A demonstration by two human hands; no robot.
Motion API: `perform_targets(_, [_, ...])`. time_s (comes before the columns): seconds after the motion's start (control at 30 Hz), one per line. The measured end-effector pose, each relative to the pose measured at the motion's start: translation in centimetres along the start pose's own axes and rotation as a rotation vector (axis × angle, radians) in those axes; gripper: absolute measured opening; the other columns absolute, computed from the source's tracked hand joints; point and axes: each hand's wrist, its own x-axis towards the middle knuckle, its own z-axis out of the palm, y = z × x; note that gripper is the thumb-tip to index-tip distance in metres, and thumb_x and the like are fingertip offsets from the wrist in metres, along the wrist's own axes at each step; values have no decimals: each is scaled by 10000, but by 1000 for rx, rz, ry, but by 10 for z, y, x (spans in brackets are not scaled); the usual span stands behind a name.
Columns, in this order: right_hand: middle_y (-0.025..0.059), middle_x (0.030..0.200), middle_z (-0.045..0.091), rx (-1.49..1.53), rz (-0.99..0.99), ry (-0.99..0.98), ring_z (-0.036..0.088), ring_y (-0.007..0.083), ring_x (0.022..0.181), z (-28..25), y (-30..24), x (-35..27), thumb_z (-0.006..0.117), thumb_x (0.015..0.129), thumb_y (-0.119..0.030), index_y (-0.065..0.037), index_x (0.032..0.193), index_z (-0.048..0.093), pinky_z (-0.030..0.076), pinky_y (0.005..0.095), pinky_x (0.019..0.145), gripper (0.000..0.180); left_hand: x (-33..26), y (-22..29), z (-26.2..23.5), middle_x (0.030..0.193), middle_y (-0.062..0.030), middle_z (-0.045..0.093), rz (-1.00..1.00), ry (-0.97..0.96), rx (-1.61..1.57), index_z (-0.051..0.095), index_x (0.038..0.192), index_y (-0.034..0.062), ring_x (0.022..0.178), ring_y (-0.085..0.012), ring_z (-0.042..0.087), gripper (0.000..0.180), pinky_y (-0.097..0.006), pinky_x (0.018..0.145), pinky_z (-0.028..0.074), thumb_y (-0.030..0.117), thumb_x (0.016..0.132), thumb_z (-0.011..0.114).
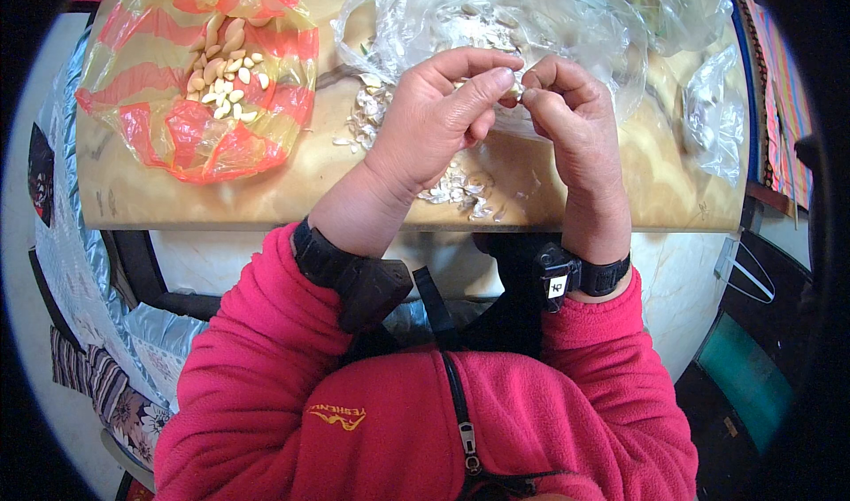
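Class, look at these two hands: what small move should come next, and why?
Probably a light peel by the right hand while the left hand steadies the small pale piece at their fingertips: papery skins lie on the table, and smooth, bare cloves sit on the striped bag.

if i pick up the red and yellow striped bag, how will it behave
The striped bag will probably flop and crumple, since its thin film is wrinkled. The loose pale cloves piled on it would likely slide if one edge rises.
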Motion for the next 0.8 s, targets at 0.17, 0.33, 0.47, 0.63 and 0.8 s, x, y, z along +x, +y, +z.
perform_targets(0.17, [-34, 694, 545, -8, 2, 7, 469, 33, 654, -1, 0, 1, 553, 766, -60, -20, 736, 578, 367, 185, 592, 56, 0, 0, -1, 788, -25, 618, 47, -38, 104, 625, 1055, 34, 528, -15, 458, 218, -134, 449, 334, 141, 865, 612])
perform_targets(0.33, [-43, 688, 541, 43, 20, -12, 459, 28, 641, -2, 2, 1, 555, 764, -66, -32, 740, 582, 356, 182, 571, 50, 0, 0, -5, 804, -83, 610, -39, -61, -64, 581, 1064, 6, 512, -39, 448, 200, -137, 401, 308, 92, 887, 544])
perform_targets(0.47, [-54, 680, 531, 148, 90, -32, 418, 16, 591, -4, 1, 0, 554, 757, -86, -44, 753, 585, 317, 177, 516, 52, 2, 0, -9, 819, -109, 616, -90, -106, -224, 552, 1074, 11, 504, -58, 451, 201, -140, 397, 309, 114, 906, 513])
perform_targets(0.63, [-56, 659, 512, 151, 53, 0, 384, 15, 554, -5, 3, 1, 542, 760, -97, -52, 767, 587, 292, 177, 488, 64, 2, 0, -10, 861, -122, 620, -93, -106, -218, 541, 1079, 17, 511, -69, 452, 199, -150, 390, 307, 126, 921, 491])
perform_targets(0.8, [-40, 624, 495, 249, 13, 71, 384, 31, 530, -10, 3, 2, 552, 779, -100, -46, 755, 593, 295, 185, 475, 72, 4, -3, -11, 874, -84, 607, -104, -89, -302, 555, 1044, 20, 565, -63, 480, 170, -148, 400, 310, 121, 912, 519])
